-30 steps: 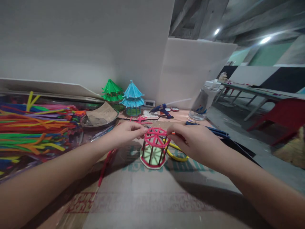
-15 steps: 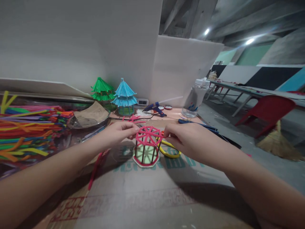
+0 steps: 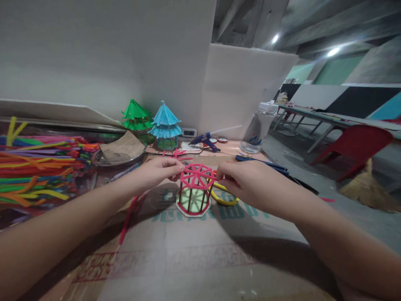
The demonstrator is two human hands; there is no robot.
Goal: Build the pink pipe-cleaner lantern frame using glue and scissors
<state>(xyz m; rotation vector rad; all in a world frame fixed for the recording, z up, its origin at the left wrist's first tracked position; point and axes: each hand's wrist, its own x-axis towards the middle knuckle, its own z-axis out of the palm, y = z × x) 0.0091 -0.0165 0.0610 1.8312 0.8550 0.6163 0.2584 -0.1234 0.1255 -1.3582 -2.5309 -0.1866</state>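
A small pavilion model (image 3: 194, 190) stands upright on the cardboard-covered table, in the middle of the head view. It has a pale octagonal base edged in red, dark posts, and a pink spoked frame (image 3: 198, 176) on top. My left hand (image 3: 166, 169) pinches the left edge of the pink frame. On the opposite side, my right hand (image 3: 233, 175) has its fingers closed at the frame's right edge. Yellow-handled scissors (image 3: 224, 200) lie behind the model, partly hidden by it and my right hand. The fingertips' exact hold is too small to make out.
Colourful pipe cleaners (image 3: 37, 167) lie heaped at left, beside a bowl (image 3: 120, 152) holding brown paper. Green (image 3: 137, 115) and blue (image 3: 165, 121) finished pavilions stand behind. A glue gun (image 3: 206, 141), clear bottle (image 3: 255, 129) and blue-handled tool (image 3: 261, 162) lie farther right and back.
The whole view has shifted slightly, so things appear a little farther right. Both hands keep their places at the pink frame, and the model stays upright.
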